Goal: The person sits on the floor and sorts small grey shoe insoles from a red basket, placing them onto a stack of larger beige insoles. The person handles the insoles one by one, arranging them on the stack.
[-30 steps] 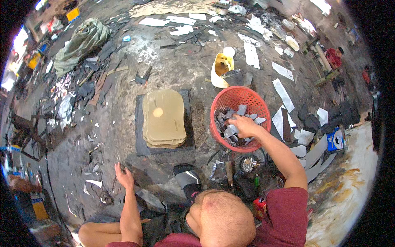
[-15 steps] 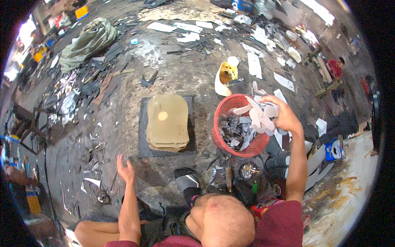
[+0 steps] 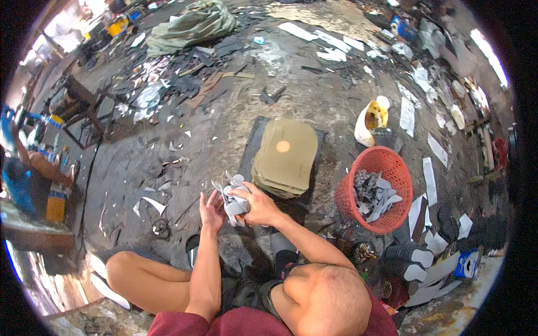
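My right hand (image 3: 261,208) is closed around a bunch of thin grey-white cut pieces (image 3: 237,205) with rounded, insole-like shapes. It holds them in front of me, just beyond my knees. My left hand (image 3: 211,214) is open, its fingers spread upward close against the left side of the bunch; whether they touch it I cannot tell. Beyond my right hand lies a stack of tan, curved-edged sheets (image 3: 291,168) on a dark mat (image 3: 247,154). To the right stands a red plastic basket (image 3: 347,197) partly filled with similar grey pieces (image 3: 376,196).
A cut-open white and yellow container (image 3: 364,131) lies behind the basket. Dark shoes (image 3: 404,259) and a small dish of butts (image 3: 365,252) are at the right. Scraps litter the floor, with a large grey-green sack (image 3: 193,28) far off. Another person (image 3: 36,179) sits at the left.
My right hand has moved left from above the basket with the bunch of pieces, to beside my left hand. My left hand has moved towards it. The view has turned left.
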The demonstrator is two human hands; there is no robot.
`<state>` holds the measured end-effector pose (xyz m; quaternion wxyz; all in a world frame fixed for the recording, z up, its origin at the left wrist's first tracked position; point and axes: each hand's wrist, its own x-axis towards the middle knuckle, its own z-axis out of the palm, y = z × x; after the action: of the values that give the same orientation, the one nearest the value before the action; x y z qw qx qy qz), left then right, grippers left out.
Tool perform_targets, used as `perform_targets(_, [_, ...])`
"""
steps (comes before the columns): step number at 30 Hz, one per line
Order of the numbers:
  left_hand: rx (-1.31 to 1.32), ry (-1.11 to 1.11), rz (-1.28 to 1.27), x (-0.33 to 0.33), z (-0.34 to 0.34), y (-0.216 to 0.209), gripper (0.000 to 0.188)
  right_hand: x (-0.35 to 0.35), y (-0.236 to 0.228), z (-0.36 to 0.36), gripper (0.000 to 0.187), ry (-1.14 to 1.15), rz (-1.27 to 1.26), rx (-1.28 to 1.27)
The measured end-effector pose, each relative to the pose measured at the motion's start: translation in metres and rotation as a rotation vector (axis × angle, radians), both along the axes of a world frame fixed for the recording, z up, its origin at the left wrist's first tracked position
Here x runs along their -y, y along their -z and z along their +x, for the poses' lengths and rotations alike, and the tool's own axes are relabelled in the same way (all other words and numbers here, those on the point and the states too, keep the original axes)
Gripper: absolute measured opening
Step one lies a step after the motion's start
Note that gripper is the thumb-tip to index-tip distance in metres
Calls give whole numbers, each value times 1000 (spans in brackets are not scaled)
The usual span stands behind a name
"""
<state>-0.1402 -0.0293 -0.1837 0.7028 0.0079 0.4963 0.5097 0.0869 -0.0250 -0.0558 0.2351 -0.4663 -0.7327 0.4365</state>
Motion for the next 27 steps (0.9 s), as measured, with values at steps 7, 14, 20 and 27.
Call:
perform_targets(7, [-626, 10, 92, -9, -16, 22, 50, 4, 59, -25, 112, -120, -193, 284])
perform_targets(14, [-1183, 88, 112, -14, -7, 7, 38, -1, 72, -26, 45, 122, 105, 204])
perform_targets(20, [-1612, -164, 357, -34, 5, -25, 25, -5, 82, -36, 49, 335, 310, 16])
perform_targets(27, [-1050, 29, 547, -89, 59, -48, 30, 32, 77, 4, 21, 381, 196, -338])
